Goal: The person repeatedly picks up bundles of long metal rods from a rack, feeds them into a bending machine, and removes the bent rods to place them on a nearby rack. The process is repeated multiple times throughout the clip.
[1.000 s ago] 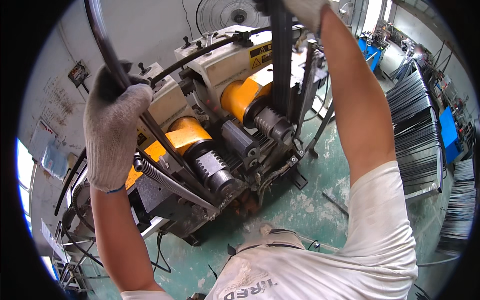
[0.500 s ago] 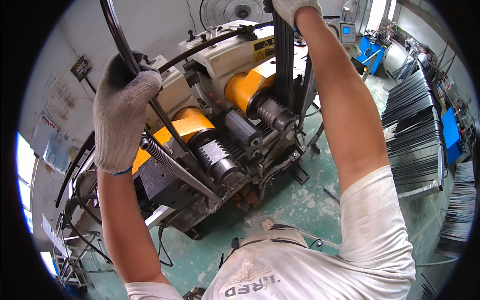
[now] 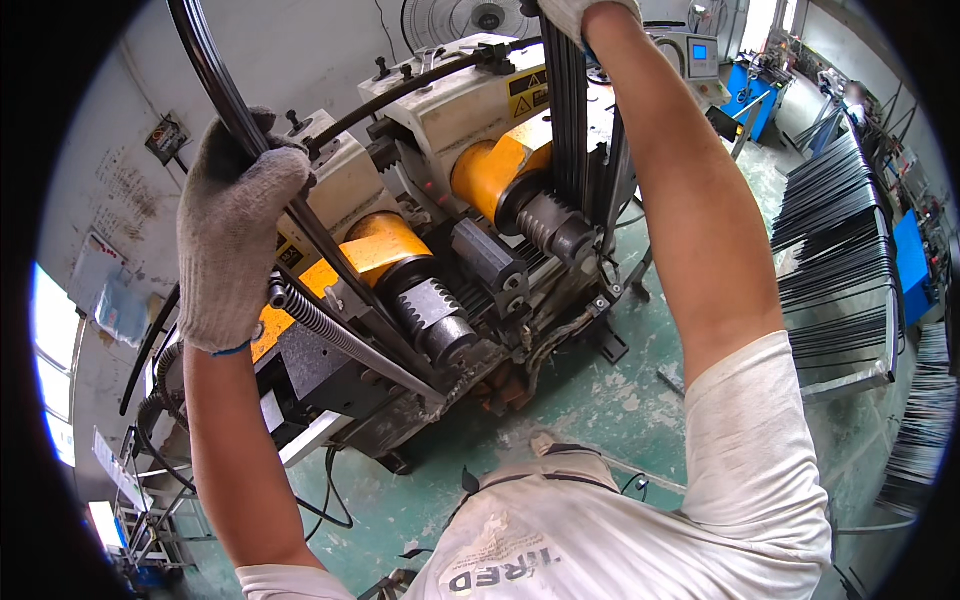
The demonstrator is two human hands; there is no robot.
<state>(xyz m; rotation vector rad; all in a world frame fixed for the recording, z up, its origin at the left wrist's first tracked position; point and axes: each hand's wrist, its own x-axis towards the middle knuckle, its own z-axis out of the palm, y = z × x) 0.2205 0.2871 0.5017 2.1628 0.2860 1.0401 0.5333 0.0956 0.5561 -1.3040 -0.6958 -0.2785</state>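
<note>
My left hand (image 3: 235,225), in a grey knit glove, is wrapped round a few long dark metal rods (image 3: 205,65) that slant down to the right toward the machine. My right hand (image 3: 592,14), gloved too and partly cut off by the upper edge, is closed on a thicker bundle of black rods (image 3: 568,120) standing almost upright. Between my arms is the machine (image 3: 455,95), with two yellow cylinders (image 3: 490,180) ending in toothed metal clamps (image 3: 428,310). The lower ends of both bundles are hidden among the machine parts.
A coil spring on a bar (image 3: 340,330) juts out below my left hand. Racks of black rods (image 3: 835,260) stand at the right. Behind are a fan (image 3: 485,18) and a control box with a screen (image 3: 698,55). Cables (image 3: 335,490) hang near the green floor (image 3: 480,430).
My left hand has shifted slightly left with its rods, whose upper part leans further left. My right hand stays closed on its bundle. The whole view has shifted a little.
</note>
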